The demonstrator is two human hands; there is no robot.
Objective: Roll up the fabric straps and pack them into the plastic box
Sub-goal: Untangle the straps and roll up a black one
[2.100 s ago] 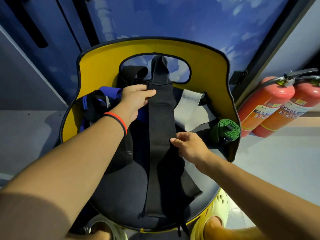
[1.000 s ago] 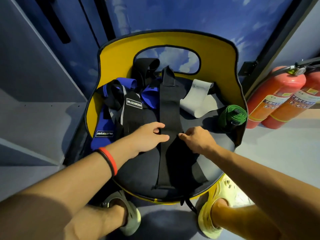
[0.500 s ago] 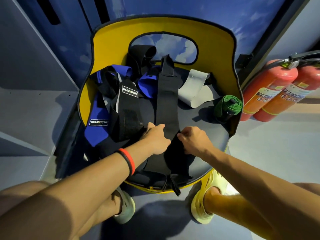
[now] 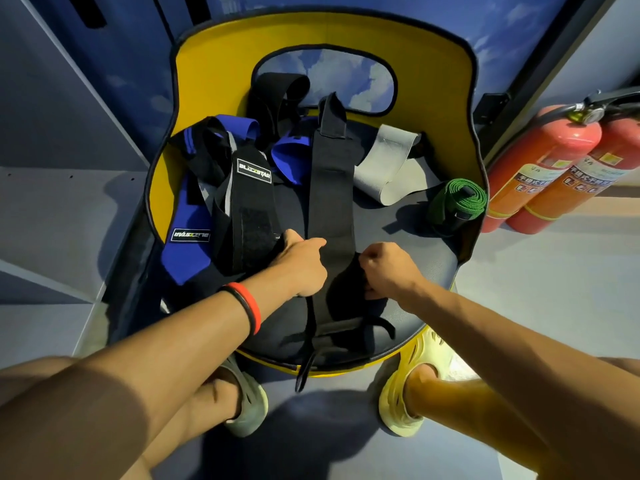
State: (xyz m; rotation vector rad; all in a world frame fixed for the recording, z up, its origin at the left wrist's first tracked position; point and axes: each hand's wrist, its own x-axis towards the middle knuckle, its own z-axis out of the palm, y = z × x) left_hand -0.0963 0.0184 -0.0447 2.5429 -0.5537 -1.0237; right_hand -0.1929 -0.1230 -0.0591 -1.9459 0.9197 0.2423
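At the chair seat's point(image 4: 408, 237) left edge we see blue straps point(image 4: 187, 244) overhanging, partly buried under a black labelled strap point(image 4: 251, 209). Our left hand point(image 4: 301, 265) and right hand point(image 4: 388, 268) are closed on the long black strap point(image 4: 330, 188) at the seat's middle; its near end hangs over the front edge. Bare seat lies right, toward a rolled green strap point(image 4: 460, 199) at the right edge.

A long black strap point(image 4: 330, 188) lies flat and straight down the middle of the seat, its near end bunched. Left of it sits a tangled heap of blue and black straps point(image 4: 221, 199). To the right lie a loosely folded grey strap point(image 4: 381, 171) and a rolled green strap point(image 4: 459, 200).
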